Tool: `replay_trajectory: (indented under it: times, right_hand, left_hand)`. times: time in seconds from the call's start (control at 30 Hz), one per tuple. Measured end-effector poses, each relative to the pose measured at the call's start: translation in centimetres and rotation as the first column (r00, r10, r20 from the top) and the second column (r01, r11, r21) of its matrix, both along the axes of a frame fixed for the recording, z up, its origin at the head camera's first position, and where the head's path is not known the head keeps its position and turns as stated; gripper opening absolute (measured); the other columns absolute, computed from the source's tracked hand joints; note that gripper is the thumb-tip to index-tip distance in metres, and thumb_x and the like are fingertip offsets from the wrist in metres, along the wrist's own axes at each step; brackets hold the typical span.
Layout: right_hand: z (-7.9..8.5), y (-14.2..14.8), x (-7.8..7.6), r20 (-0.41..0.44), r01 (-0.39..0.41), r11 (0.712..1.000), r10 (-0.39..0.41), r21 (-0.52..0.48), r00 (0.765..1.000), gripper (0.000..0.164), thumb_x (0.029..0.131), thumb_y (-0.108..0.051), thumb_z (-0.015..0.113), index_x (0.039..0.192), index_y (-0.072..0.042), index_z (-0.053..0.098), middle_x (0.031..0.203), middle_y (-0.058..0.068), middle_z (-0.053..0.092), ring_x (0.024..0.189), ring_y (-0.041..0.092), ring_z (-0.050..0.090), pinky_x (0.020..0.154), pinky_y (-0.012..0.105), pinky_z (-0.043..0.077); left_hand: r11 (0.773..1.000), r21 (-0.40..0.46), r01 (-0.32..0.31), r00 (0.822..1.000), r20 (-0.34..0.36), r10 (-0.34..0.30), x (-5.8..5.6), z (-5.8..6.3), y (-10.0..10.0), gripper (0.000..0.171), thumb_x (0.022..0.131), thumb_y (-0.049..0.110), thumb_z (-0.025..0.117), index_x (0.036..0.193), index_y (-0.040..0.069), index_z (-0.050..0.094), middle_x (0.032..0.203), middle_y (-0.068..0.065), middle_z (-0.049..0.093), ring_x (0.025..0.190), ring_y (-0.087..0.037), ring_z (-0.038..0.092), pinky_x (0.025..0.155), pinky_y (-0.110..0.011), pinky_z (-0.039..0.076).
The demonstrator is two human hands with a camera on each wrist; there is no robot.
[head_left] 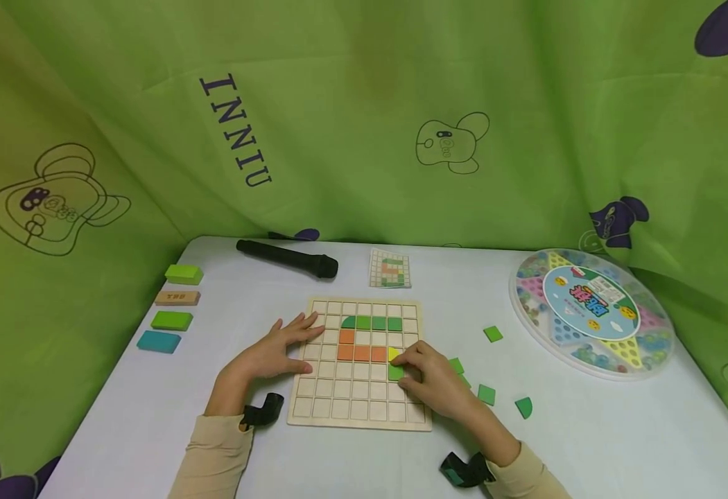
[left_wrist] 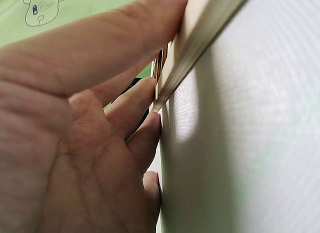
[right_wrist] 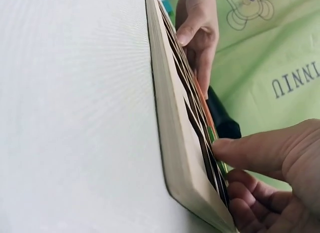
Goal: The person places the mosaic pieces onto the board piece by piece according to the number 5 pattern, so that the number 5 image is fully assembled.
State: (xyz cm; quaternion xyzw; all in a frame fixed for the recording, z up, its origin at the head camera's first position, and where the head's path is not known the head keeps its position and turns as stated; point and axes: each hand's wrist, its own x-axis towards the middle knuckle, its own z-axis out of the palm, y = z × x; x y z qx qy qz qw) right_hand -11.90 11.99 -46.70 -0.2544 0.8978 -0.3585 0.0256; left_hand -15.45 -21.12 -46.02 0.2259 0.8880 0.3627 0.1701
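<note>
Pinching one green tile (head_left: 396, 374) on the single board (head_left: 342, 389) with the right grip (head_left: 431, 378); spreading the left grip (head_left: 273, 352) at the board's left edge. Likely handling light, stiff, slightly slippery — best gripping by opposite edges. Counting four orange tiles (head_left: 361, 353), one yellow tile (head_left: 392, 353), four row greens (head_left: 379, 323) — five visible loose greens (head_left: 486, 395).

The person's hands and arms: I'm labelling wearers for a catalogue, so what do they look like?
The left hand and right hand are ungloved. Both arms wear tan sleeves, and a small, angular black device sits at each wrist.
</note>
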Motion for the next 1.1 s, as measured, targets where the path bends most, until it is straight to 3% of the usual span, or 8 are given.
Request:
replay_trajectory:
  times: [0.17, 0.3, 0.63, 0.9, 1.1]
  right_hand:
    - [0.4, 0.8, 0.1, 0.02, -0.006, 0.999, 0.006, -0.038, 1.0, 0.03, 0.081, -0.011, 0.074, 0.11, -0.011, 0.067, 0.107, -0.003, 0.061, 0.095, 0.013, 0.06, 0.081, 0.028, 0.053]
    - [0.8, 2.0, 0.0, 0.045, 0.041, 0.998, -0.038, -0.055, 0.998, 0.033, 0.081, -0.011, 0.074, 0.113, -0.01, 0.066, 0.111, -0.002, 0.062, 0.1, 0.016, 0.063, 0.085, 0.034, 0.055]
    - [0.9, 7.7, -0.5, 0.054, 0.128, 0.992, -0.128, -0.013, 0.99, 0.035, 0.083, -0.003, 0.069, 0.117, -0.007, 0.065, 0.115, 0.004, 0.064, 0.102, 0.025, 0.064, 0.086, 0.042, 0.054]
    - [0.5, 9.5, -1.0, 0.072, 0.072, 0.997, -0.074, 0.033, 0.995, 0.035, 0.083, 0.002, 0.065, 0.115, -0.011, 0.066, 0.116, 0.004, 0.062, 0.11, 0.026, 0.059, 0.091, 0.04, 0.051]
    - [0.0, 9.6, -1.1, 0.049, 0.067, 0.997, -0.069, 0.037, 0.996, 0.031, 0.083, 0.002, 0.066, 0.109, -0.013, 0.069, 0.113, 0.001, 0.059, 0.105, 0.022, 0.058, 0.09, 0.037, 0.052]
  left_hand:
    - [1.0, -0.001, -0.002, 1.0, 0.007, 0.002, 0.1, -0.1, 0.1, 0.075, 0.078, 0.029, 0.076, 0.144, 0.013, 0.043, 0.158, -0.01, 0.02, 0.147, -0.034, 0.007, 0.116, -0.057, -0.008]
    - [1.0, 0.003, -0.001, 1.0, 0.008, 0.001, 0.2, -0.2, 0.2, 0.075, 0.078, 0.029, 0.076, 0.143, 0.012, 0.043, 0.158, -0.01, 0.02, 0.147, -0.034, 0.008, 0.116, -0.057, -0.008]
    - [1.0, -0.002, -0.003, 1.0, 0.008, 0.003, 0.1, -0.1, 0.2, 0.075, 0.078, 0.029, 0.076, 0.144, 0.013, 0.043, 0.158, -0.01, 0.02, 0.147, -0.034, 0.008, 0.116, -0.056, -0.008]
    - [1.0, -0.006, 0.006, 1.0, -0.009, -0.006, 0.0, 0.0, -0.1, 0.075, 0.079, 0.028, 0.075, 0.144, 0.011, 0.042, 0.158, -0.012, 0.02, 0.146, -0.035, 0.008, 0.116, -0.058, -0.007]
    - [1.0, -0.005, 0.003, 1.0, -0.006, -0.003, 0.0, 0.1, 0.0, 0.076, 0.078, 0.029, 0.075, 0.144, 0.011, 0.042, 0.158, -0.012, 0.02, 0.146, -0.035, 0.008, 0.116, -0.057, -0.006]
